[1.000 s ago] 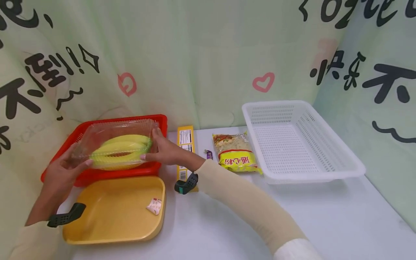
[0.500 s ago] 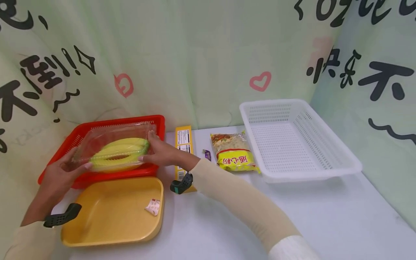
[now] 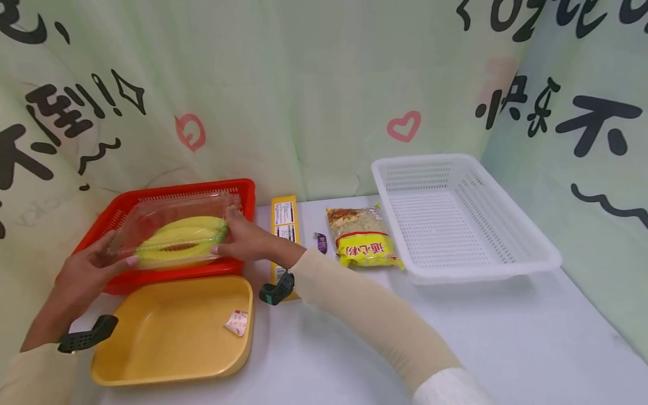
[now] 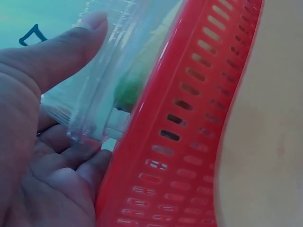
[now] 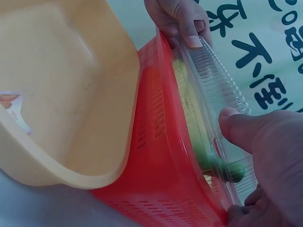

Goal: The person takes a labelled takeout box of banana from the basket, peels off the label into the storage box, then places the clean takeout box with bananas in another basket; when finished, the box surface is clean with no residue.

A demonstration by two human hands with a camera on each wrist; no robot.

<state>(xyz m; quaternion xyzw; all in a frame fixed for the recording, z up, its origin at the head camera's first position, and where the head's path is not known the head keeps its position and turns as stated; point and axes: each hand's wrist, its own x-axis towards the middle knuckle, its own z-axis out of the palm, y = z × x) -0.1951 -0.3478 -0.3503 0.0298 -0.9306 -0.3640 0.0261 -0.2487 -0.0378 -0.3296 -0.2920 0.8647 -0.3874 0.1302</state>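
A clear plastic clamshell box [image 3: 136,219] holds a bunch of yellow bananas [image 3: 184,239] with green tips. It overlaps the red slotted basket [image 3: 248,194], tilted at the rim. My left hand [image 3: 91,275] grips the box's left end; in the left wrist view its thumb [image 4: 71,52] lies on the plastic and the other fingers curl under the edge. At the opposite end my right hand [image 3: 253,239] holds the box, thumb on the near side. The right wrist view shows the box close against the basket's rim, with the right fingertips partly hidden below it.
A yellow tub [image 3: 172,337] with a small pink-and-white packet [image 3: 237,323] stands in front of the basket. To the right lie a yellow box [image 3: 285,216], a purple wrapped candy [image 3: 321,243] and a bag of pasta [image 3: 363,236]. A white basket [image 3: 466,225] stands farther right.
The banana box has sunk slightly toward the red basket's near rim, both hands moving with it. The head view has drifted a little; the other things stay put.
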